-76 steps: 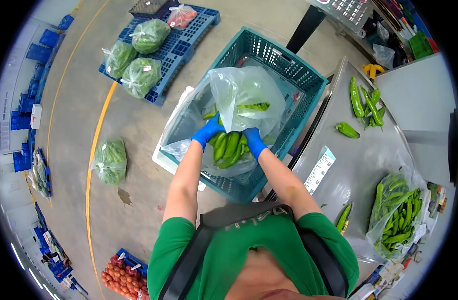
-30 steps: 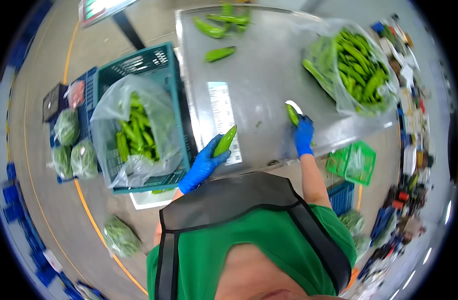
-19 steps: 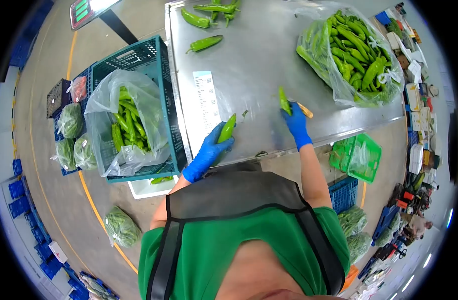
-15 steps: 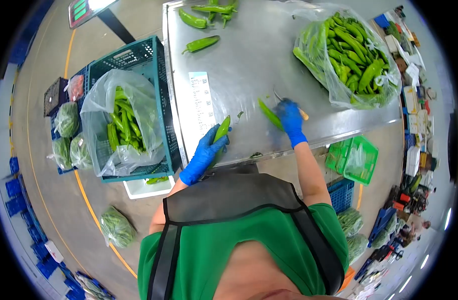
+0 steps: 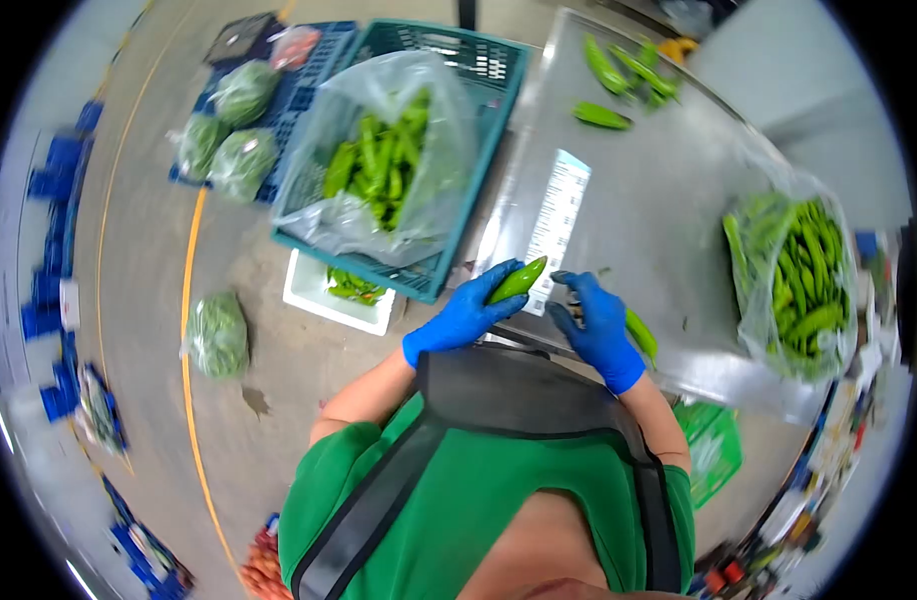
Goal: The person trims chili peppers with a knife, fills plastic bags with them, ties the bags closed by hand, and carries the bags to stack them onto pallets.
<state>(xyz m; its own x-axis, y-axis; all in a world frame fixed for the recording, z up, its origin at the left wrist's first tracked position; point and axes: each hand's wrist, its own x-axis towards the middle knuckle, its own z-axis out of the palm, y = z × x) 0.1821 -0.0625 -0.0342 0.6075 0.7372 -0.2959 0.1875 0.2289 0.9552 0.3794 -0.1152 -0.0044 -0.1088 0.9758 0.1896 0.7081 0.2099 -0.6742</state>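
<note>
My left hand [image 5: 469,312], in a blue glove, is wrapped round a green pepper [image 5: 520,282] above the table's near edge. The pepper's tip points up and right. Close by on the right is my right hand [image 5: 597,325], also gloved, fingers curled toward the held pepper. Something small, partly pale and partly dark, shows between those fingers; its kind is unclear. Another green pepper [image 5: 641,335] lies on the metal table [image 5: 659,200] beside the right wrist. A printed paper strip [image 5: 559,215] lies just beyond both hands.
A teal crate [image 5: 499,150] at left holds a bag of peppers [image 5: 379,165]; below it stands a white box [image 5: 314,297]. Another open bag of peppers [image 5: 804,280] rests on the table's right side. Several loose peppers [image 5: 634,75] lie at the far end.
The view has swung, shifting the table rightward. My right hand has come near the left hand and its pepper. The curved metal tool with a tan handle, earlier at my right hand, is no longer plainly visible.
</note>
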